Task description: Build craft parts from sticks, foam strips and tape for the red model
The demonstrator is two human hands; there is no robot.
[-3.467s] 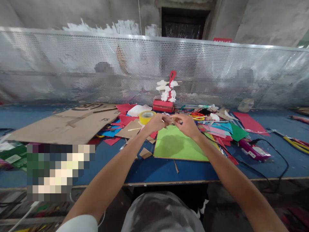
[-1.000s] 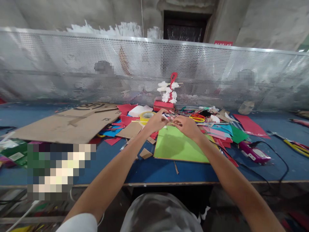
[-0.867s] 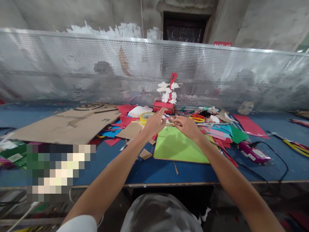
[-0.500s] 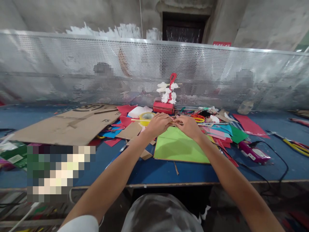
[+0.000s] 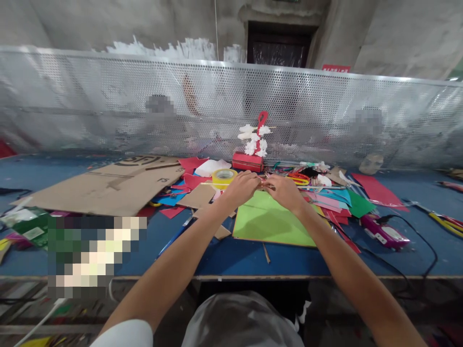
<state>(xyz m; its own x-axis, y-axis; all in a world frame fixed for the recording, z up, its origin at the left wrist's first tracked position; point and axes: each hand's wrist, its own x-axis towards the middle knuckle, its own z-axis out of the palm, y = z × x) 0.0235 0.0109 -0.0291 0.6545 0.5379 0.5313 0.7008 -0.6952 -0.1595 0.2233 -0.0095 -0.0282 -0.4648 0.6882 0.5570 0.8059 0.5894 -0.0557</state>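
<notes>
My left hand [image 5: 243, 189] and my right hand [image 5: 285, 191] meet over the far edge of a lime-green sheet [image 5: 272, 222]. Both have their fingers closed, and a small, thin, reddish-brown piece [image 5: 266, 185] shows between the fingertips. What it is stays mostly hidden. A thin pale stick [image 5: 210, 183] juts out to the left of my left hand, in front of a roll of yellow tape [image 5: 223, 177]; whether that hand grips it I cannot tell. Beyond my hands stands a red paper box [image 5: 247, 162] with a red upright strip [image 5: 263, 120] bearing white flower-like tufts [image 5: 251, 146].
Flattened cardboard [image 5: 104, 188] covers the left of the blue table. Paper scraps and yellow-handled scissors [image 5: 299, 180] lie behind my hands. Rightward are a red sheet [image 5: 376, 189], a purple corded device [image 5: 385, 232] and pliers [image 5: 443, 219]. A perforated metal screen [image 5: 202, 108] closes the back.
The whole view has shifted slightly to the right and down. My hands stay together over the green sheet, with only small finger movements.
</notes>
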